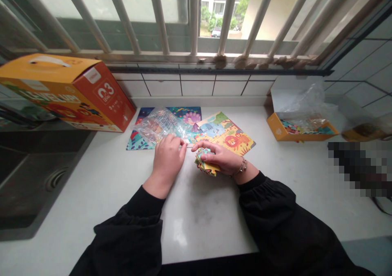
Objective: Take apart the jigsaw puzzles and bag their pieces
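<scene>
My right hand [222, 156] is closed around a small stack of jigsaw puzzle pieces [211, 169], held above the counter, with the thumb on top. A clear plastic bag [161, 123] lies crumpled just beyond my left hand [169, 157], whose curled fingers and thumb pinch its near edge. Beneath the bag is a dark blue illustrated puzzle sheet [137, 142]. Overlapping that sheet's right side is a yellow picture sheet [228, 133] with a lion on it, just past my right hand.
An orange box [102, 92] with a handle stands at the left, beside the dark sink [21, 178]. At the right is an open yellow box [294, 136] containing colourful pieces and clear plastic. A barred window [192, 23] runs along the back.
</scene>
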A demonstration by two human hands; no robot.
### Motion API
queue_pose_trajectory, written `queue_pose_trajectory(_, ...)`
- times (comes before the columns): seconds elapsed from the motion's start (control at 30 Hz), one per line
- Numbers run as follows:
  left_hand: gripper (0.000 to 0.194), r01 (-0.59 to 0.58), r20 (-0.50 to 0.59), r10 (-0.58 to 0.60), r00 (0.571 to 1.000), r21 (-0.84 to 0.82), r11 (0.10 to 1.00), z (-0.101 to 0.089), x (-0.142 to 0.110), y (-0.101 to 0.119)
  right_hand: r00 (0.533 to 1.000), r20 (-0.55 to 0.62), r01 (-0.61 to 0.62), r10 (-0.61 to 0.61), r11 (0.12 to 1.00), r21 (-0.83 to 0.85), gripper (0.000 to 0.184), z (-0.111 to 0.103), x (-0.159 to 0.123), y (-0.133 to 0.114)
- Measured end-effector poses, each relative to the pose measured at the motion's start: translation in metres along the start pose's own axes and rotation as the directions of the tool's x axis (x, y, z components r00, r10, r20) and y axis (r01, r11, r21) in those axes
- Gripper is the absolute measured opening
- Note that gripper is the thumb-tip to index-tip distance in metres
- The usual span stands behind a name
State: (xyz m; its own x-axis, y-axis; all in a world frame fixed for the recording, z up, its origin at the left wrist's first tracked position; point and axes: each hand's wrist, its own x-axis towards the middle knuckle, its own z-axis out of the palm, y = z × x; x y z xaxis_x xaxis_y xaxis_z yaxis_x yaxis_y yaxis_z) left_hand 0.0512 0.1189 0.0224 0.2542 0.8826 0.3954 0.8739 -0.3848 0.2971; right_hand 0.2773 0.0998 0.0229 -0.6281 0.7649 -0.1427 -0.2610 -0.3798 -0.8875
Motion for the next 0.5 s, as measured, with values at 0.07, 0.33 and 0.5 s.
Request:
queue_pose_trajectory(0.07,0.013,-0.044,-0.056,0.034,0.998,-0.178,0.983,-0.003,-0.002,0.005,1.0,-0.017,0.002,-0.002,1.0,-0.025,0.045,0.001,0.0,-0.002)
queue_pose_trajectory(0.33,0.014,-0.186,-0.098,0.158,0.983,-0.554,0.811,-0.024,-0.014,0.032,0.981,-0.192,0.031,-0.024,0.999,0.037,0.07,-0.001,0.007,0.003)
queue_pose_trajectory(0.5,0.011,-0.305,-0.059,0.348,0.936,-0.631,0.713,-0.024,-0.026,0.052,0.924,-0.331,0.099,-0.191,0.956,-0.276,0.066,-0.005,0.012,0.004)
